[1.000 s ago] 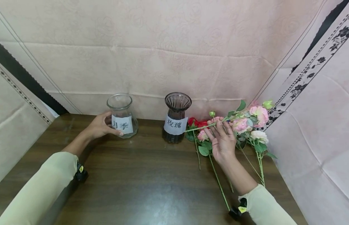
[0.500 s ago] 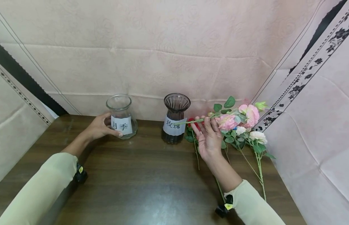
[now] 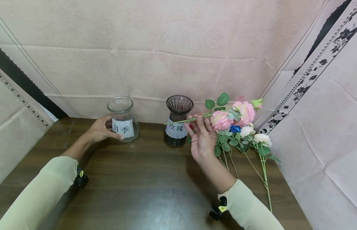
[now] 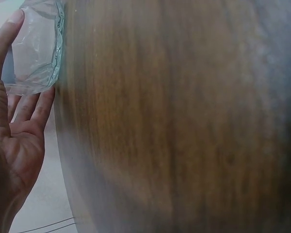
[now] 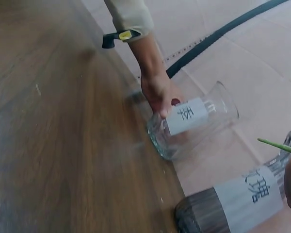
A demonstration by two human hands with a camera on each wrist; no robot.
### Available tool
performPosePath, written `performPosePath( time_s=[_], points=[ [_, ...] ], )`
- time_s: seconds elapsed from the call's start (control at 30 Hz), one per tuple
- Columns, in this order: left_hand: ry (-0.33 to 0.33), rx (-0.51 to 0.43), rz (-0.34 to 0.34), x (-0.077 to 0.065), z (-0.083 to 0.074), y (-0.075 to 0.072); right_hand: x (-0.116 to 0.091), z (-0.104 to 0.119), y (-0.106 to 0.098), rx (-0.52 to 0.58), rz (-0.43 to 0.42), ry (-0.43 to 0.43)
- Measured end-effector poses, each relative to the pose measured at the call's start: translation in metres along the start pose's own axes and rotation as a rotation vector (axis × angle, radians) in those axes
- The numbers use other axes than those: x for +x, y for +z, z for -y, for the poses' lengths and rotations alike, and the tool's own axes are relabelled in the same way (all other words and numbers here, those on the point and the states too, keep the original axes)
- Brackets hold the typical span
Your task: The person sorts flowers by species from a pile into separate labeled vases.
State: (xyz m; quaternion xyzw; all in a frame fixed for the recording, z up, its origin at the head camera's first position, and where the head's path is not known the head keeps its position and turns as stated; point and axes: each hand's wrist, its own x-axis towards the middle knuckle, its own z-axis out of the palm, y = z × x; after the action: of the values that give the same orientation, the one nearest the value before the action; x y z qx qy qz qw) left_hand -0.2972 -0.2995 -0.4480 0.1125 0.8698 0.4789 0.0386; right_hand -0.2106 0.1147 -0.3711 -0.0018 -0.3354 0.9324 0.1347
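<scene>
My left hand (image 3: 99,131) is curled round the lower side of a clear glass vase (image 3: 123,128) with a white paper label, standing on the table. In the left wrist view the thumb lies along the glass (image 4: 39,43), fingers behind it. My right hand (image 3: 203,140), palm up, pinches the green stem of an artificial pink flower (image 3: 221,120). Its bare stem end points left and crosses in front of a dark glass vase (image 3: 176,139), also labelled. The blooms and leaves trail to the right of the hand. In the right wrist view the stem tip (image 5: 274,143) shows beside the dark vase.
More artificial flowers lie on the table's right side: white blooms (image 3: 262,139), a blue one (image 3: 235,128), and long stems (image 3: 266,179) reaching toward the front. A pale patterned cloth (image 3: 172,64) hangs right behind the vases. The brown wooden table (image 3: 132,191) extends in front.
My right hand has moved left with the pink flower, bringing its stem end across the dark vase. The blue bloom has come into sight. My left hand keeps its grip on the clear vase.
</scene>
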Motion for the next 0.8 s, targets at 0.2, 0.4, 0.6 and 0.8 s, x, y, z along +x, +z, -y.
performPosePath(
  time_s=[0.2, 0.4, 0.6, 0.8],
  points=[
    [-0.005, -0.013, 0.003, 0.002, 0.004, -0.001, -0.006, -0.009, 0.016, 0.029, 0.016, -0.003],
    [0.002, -0.008, 0.005, 0.003, 0.004, 0.000, -0.013, -0.017, 0.033, 0.051, 0.002, -0.022],
    [-0.003, 0.006, 0.007, 0.004, 0.004, -0.001, -0.021, -0.027, 0.049, 0.031, 0.038, -0.032],
    [-0.005, -0.001, 0.004, 0.004, 0.006, -0.001, -0.024, -0.036, 0.064, 0.031, 0.038, -0.051]
  ],
)
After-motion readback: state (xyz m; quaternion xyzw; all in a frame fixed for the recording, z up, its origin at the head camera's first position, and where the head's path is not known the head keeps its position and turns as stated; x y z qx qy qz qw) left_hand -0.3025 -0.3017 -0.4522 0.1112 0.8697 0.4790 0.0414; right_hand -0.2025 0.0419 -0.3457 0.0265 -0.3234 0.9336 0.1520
